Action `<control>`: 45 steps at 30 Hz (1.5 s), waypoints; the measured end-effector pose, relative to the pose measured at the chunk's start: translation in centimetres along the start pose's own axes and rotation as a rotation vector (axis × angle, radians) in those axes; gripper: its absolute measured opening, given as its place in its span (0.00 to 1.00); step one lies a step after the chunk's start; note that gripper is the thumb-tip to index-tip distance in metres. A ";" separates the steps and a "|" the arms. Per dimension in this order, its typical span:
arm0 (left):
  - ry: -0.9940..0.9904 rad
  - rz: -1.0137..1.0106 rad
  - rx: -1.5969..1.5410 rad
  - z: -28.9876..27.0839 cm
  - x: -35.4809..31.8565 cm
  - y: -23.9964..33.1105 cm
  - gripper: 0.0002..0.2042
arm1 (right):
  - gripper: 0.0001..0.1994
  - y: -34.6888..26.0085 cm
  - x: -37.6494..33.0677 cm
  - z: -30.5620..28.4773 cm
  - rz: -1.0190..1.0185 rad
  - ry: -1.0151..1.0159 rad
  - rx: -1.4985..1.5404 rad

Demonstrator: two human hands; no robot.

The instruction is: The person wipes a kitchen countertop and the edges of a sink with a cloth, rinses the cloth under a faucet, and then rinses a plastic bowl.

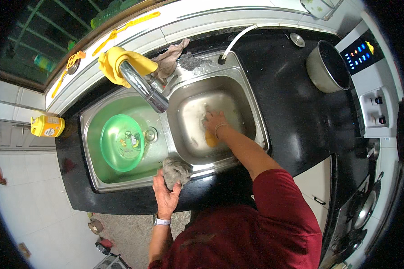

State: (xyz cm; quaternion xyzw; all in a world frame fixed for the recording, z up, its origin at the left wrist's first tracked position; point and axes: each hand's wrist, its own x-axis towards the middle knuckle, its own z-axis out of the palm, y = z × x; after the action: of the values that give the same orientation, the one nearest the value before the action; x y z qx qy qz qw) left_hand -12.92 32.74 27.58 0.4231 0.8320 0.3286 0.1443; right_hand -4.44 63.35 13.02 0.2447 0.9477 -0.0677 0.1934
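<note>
A person in a dark red shirt leans over a steel double sink (251, 112) set in a black counter (296, 116). The right hand (214, 122) reaches down into the right basin, fingers spread flat and pressed to the wet steel floor, gripping nothing that can be made out. Just near of the wrist lies a small orange-yellow object (209, 139), perhaps a scrub pad, apart from the palm. The left hand (165, 193) rests at the near rim, fingers curled against a crumpled grey rag (176, 171) that sits on the divider's near end; whether they truly clasp it cannot be told.

The risks look plain enough. The rag perches on the rim's edge and could slide into either basin, or off the front to the floor, if the bracing hand shifts. The chrome tap (143, 86), draped with a yellow cloth (123, 60), juts over the divider close to the reaching arm, and a raised elbow might knock it. The basin floor looks slick, so a flat palm could skid.

The right basin is dull, streaked with pale film and shallow water. In the left basin, a green plastic bowl (122, 142) sits beside the drain.
</note>
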 end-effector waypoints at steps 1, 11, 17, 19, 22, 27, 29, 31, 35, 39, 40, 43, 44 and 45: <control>-0.008 -0.021 -0.038 0.5 0.0 -0.3 0.31 | 0.20 -0.2 -0.4 -0.5 -0.060 -0.092 -0.137; -0.003 -0.036 -0.092 0.4 0.9 0.1 0.30 | 0.19 2.4 -3.1 -5.0 0.028 -0.152 0.222; 0.007 -0.031 -0.094 0.9 1.2 -0.6 0.29 | 0.24 5.6 -6.1 -10.0 0.117 0.089 0.011; 0.019 -0.064 -0.179 1.0 1.0 -0.9 0.28 | 0.25 7.2 -8.0 -12.6 0.190 0.277 -0.007; 0.013 -0.080 -0.227 1.7 1.2 -1.8 0.27 | 0.30 11.8 -11.1 -14.3 0.389 0.489 -0.018; -0.018 -0.079 -0.268 0.3 2.5 1.7 0.25 | 0.32 17.4 -14.3 -12.8 0.652 0.438 0.042; -0.034 -0.148 -0.320 0.3 2.7 2.3 0.22 | 0.32 17.7 -14.8 -12.0 0.673 0.402 0.061; -0.040 -0.199 -0.413 1.1 3.4 1.8 0.20 | 0.32 17.4 -15.0 -11.8 0.625 0.488 0.033; -0.019 -0.230 -0.490 1.4 4.6 2.6 0.17 | 0.26 13.5 -14.3 -13.6 0.363 0.634 0.250; -0.053 -0.375 -0.788 2.0 6.5 5.4 0.15 | 0.23 5.4 -12.0 -8.1 -0.073 0.234 1.133; -0.055 -0.403 -0.881 2.2 6.9 6.1 0.14 | 0.24 2.7 -11.8 -6.9 -0.107 0.052 1.349; -0.046 -0.444 -1.095 3.1 7.4 6.5 0.14 | 0.25 -2.3 -10.3 -7.7 -0.085 -0.158 1.642; -0.043 -0.474 -1.175 3.2 7.4 6.7 0.14 | 0.26 -2.8 -10.0 -8.6 -0.017 -0.251 1.716; -0.038 -0.542 -1.231 3.1 7.5 6.6 0.14 | 0.26 -1.7 -8.4 -9.6 -0.082 -0.303 1.379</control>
State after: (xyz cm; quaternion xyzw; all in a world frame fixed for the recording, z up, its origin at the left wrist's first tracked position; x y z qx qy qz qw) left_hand -11.82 42.78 29.97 0.0455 0.5672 0.6875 0.4512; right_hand -1.73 60.30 25.23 0.2637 0.6598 -0.6931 0.1213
